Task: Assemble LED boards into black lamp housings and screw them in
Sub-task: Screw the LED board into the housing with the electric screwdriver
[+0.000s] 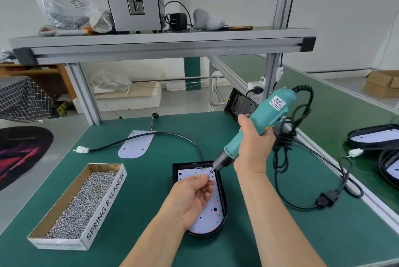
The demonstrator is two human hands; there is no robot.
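A green table fills the lower view, and an aluminium shelf on posts crosses it at 12 o'clock. White walls stand behind. At 9 o'clock the grey floor carries a dark rug, with a checked cloth just above it. Cardboard boxes sit at 3 o'clock.

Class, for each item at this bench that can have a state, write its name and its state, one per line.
Black lamp housing: flat on the table, LED board inside.
Electric screwdriver: tilted, gripped by the right hand, bit down at that board.
Left hand: pinches a small screw, it seems, at the bit.
Spare LED board: loose on the table.
Screw box: open, holding many screws.
White connector at left: unplugged.
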